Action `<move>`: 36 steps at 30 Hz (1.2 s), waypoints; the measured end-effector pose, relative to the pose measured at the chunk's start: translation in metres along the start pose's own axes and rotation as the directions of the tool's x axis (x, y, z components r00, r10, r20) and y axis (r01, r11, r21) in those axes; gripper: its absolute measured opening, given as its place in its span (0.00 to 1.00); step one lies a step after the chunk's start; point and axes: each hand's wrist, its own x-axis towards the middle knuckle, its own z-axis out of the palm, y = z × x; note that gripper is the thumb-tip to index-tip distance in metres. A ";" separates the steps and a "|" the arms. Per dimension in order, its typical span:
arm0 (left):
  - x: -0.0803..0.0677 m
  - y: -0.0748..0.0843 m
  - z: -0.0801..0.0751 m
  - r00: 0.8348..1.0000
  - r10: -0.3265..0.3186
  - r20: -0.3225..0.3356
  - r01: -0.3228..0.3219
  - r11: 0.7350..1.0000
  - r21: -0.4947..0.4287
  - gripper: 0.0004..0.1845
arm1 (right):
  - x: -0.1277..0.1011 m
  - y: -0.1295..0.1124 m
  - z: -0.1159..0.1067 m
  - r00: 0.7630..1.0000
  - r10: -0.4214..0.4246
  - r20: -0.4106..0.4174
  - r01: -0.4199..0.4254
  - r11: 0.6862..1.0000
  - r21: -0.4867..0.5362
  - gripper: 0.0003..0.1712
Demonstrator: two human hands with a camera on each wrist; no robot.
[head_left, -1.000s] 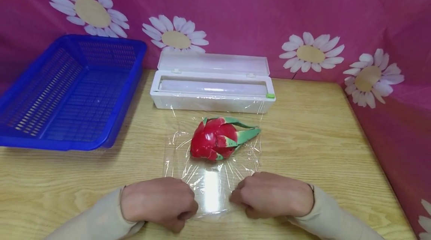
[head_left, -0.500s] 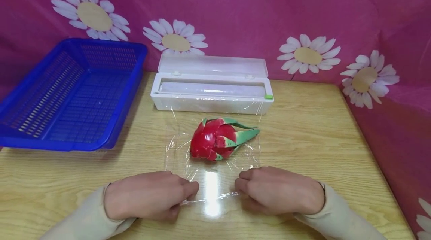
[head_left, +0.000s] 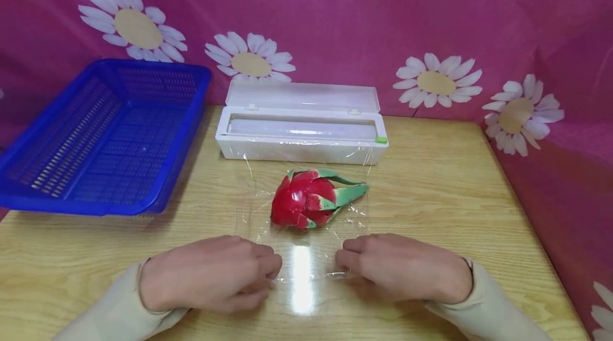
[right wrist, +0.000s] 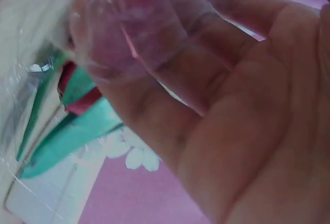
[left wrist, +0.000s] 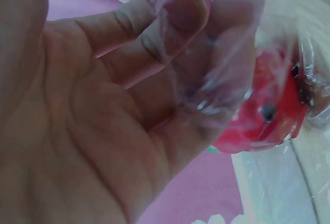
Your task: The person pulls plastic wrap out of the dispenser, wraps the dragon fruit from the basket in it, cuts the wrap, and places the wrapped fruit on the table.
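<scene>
A red dragon fruit point(head_left: 304, 200) with green leaf tips lies under clear cling film point(head_left: 261, 237) in the head view. From the white box the film runs forward over the fruit. My left hand point(head_left: 210, 274) is at the film's near left corner, palm inward, the film draped across its fingertips in the left wrist view. At the near right corner, my right hand point(head_left: 407, 266) touches the film likewise; its fingers point(right wrist: 191, 54) look loosely extended beneath it in the right wrist view. Both thumbs seem apart from the fingers.
Behind the fruit stands a white cling film box point(head_left: 297, 150), lid up, with the film roll point(head_left: 306, 128) inside. A blue plastic basket point(head_left: 189, 139) is at the left. Pink cloth point(head_left: 335, 16) with daisies borders the wooden table point(head_left: 440, 186).
Both hands have moved slightly outward and away from the body, bringing the film's near edge closer to the fruit. Their fingers have loosened from a tighter grip. The head view has tilted up a little.
</scene>
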 end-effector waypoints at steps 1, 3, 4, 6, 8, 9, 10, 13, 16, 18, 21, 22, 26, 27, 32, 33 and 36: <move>-0.001 0.000 -0.001 1.000 0.003 -0.008 -0.003 1.000 0.002 0.09 | -0.001 0.000 -0.002 1.000 0.017 0.007 -0.017 1.000 0.015 0.14; -0.002 0.000 -0.003 1.000 0.011 -0.023 -0.011 1.000 0.004 0.09 | -0.004 0.001 -0.005 0.999 0.044 0.014 -0.045 0.997 0.055 0.16; -0.002 0.000 -0.004 1.000 0.009 -0.026 -0.009 1.000 0.002 0.09 | -0.006 0.002 -0.006 0.999 0.053 0.011 -0.053 0.996 0.070 0.17; -0.003 0.000 -0.006 0.999 0.008 -0.038 -0.008 1.000 -0.004 0.09 | -0.009 0.003 -0.009 0.998 0.060 -0.012 -0.058 0.994 0.091 0.16; -0.004 -0.001 -0.009 0.999 0.001 -0.048 -0.002 1.000 -0.018 0.09 | -0.013 0.004 -0.010 0.998 0.047 -0.045 -0.042 0.994 0.096 0.15; -0.004 -0.001 -0.010 0.998 0.000 -0.055 -0.001 1.000 -0.021 0.08 | -0.014 0.004 -0.011 0.997 0.047 -0.054 -0.041 0.994 0.100 0.14; -0.004 -0.002 -0.011 0.998 0.001 -0.065 -0.003 1.000 -0.021 0.07 | -0.016 0.005 -0.012 0.997 0.047 -0.064 -0.040 0.994 0.103 0.14; -0.004 -0.004 -0.016 0.995 0.005 -0.099 -0.008 1.000 -0.025 0.06 | -0.020 0.006 -0.017 0.995 0.064 -0.077 -0.054 0.990 0.131 0.15; -0.003 -0.005 -0.019 0.990 0.007 -0.142 -0.009 1.000 -0.014 0.05 | -0.023 0.008 -0.020 0.993 0.085 -0.081 -0.071 0.984 0.162 0.17; -0.002 -0.005 -0.021 0.985 0.008 -0.173 -0.008 1.000 -0.001 0.06 | -0.025 0.008 -0.021 0.990 0.089 -0.105 -0.072 0.984 0.161 0.16; -0.001 -0.005 -0.023 0.979 0.005 -0.204 -0.001 1.000 0.024 0.06 | -0.028 0.009 -0.022 0.983 0.088 -0.159 -0.066 0.988 0.140 0.12; -0.001 -0.006 -0.023 0.977 0.006 -0.214 0.001 0.999 0.032 0.06 | -0.028 0.009 -0.022 0.980 0.088 -0.177 -0.065 0.989 0.131 0.11; -0.001 -0.007 -0.025 0.972 -0.009 -0.233 0.022 0.998 0.052 0.04 | -0.031 0.011 -0.023 0.967 0.071 -0.244 -0.048 0.994 0.099 0.11; -0.001 -0.007 -0.025 0.971 -0.012 -0.240 0.027 0.998 0.060 0.04 | -0.031 0.012 -0.023 0.964 0.066 -0.256 -0.043 0.994 0.097 0.11; -0.002 -0.009 -0.026 0.957 -0.012 -0.289 0.031 0.998 0.063 0.04 | -0.033 0.017 -0.022 0.946 0.038 -0.321 -0.015 0.997 0.073 0.13; -0.002 -0.010 -0.026 0.953 -0.010 -0.303 0.030 0.998 0.063 0.04 | -0.033 0.017 -0.022 0.941 0.029 -0.336 -0.008 0.998 0.064 0.13; -0.003 -0.012 -0.025 0.944 -0.004 -0.331 0.027 0.998 0.064 0.03 | -0.034 0.018 -0.023 0.933 0.025 -0.359 -0.004 0.998 0.057 0.13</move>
